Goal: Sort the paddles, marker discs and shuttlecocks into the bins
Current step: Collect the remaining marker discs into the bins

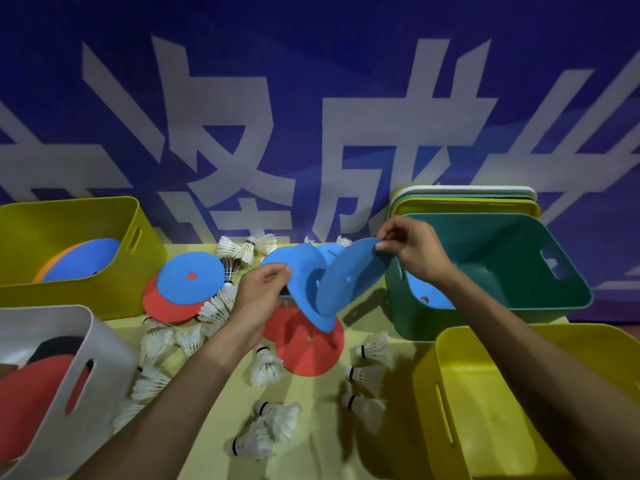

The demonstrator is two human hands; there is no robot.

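Observation:
My left hand [261,292] pinches the edge of a bent blue marker disc [306,268] above the table's middle. My right hand [414,251] pinches the top edge of a second blue disc [349,278], which overlaps the first. Under them lies a red disc [308,348]. To the left a blue disc [190,277] rests on another red disc [162,304]. White shuttlecocks [266,367] are scattered over the yellow table. The green bin [519,306] at right holds a blue disc [424,292]. The grey bin [79,344] at left holds red paddles [31,393].
A yellow bin [69,289] at the back left holds blue and orange discs. Another yellow bin [450,375] stands at the front right. Stacked bins [467,199] rise behind the green one. A blue banner with large white characters fills the background.

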